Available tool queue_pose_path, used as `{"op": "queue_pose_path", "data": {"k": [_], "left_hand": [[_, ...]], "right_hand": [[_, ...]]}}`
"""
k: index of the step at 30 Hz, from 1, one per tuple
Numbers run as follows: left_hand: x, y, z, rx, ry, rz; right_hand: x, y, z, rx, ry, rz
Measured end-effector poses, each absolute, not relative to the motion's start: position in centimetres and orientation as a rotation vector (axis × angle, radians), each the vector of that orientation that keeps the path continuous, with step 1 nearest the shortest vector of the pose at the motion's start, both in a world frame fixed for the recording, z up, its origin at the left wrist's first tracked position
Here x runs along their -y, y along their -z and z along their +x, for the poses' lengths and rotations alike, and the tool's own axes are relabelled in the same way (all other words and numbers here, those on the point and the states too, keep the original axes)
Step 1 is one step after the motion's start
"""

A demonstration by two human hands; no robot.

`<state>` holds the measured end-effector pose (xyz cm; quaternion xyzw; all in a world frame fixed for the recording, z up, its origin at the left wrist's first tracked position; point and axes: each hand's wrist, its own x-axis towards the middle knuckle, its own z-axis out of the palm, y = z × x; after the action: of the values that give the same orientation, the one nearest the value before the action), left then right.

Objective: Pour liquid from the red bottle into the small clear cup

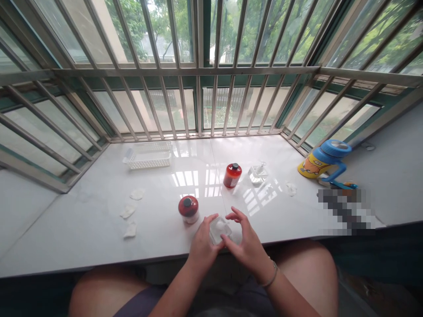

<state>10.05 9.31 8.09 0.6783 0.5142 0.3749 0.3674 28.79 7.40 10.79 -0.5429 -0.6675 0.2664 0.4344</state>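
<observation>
My left hand [203, 242] is wrapped round the side of a small clear square glass container [220, 230] at the table's front edge. Something whitish shows inside it; I cannot make out what. To its right, my right hand [243, 235] has its fingers spread, the thumb tip touching the container's near rim. Just left of the hands stands a red bottle with a black cap [188, 209]. A second red bottle [232, 175] is further back, upright. Beside that one sits another clear square glass container [258, 174] with a knob-like piece on top.
A white perforated plastic basket [148, 160] lies at the back left. Several crumpled white pieces [130, 230] are on the left, and another white piece [291, 189] on the right. A blue-and-yellow bottle [322, 160] stands far right. Metal bars [198, 70] line the windows behind the table.
</observation>
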Motion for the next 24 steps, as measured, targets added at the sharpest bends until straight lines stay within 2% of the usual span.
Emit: {"op": "queue_pose_path", "data": {"k": [8, 17, 24], "left_hand": [[-9.3, -7.8, 9.9, -1.311, -0.985, 1.770], [-9.4, -8.2, 10.3, -1.331, -1.018, 1.786], [-9.4, -8.0, 10.2, -1.329, -1.023, 1.805]], "right_hand": [[-8.3, -11.0, 25.7, 1.453, -0.754, -1.459], [-7.8, -13.9, 27.0, 1.341, -0.780, -1.231], [-7.6, -14.2, 27.2, 1.449, -0.794, -1.171]]}}
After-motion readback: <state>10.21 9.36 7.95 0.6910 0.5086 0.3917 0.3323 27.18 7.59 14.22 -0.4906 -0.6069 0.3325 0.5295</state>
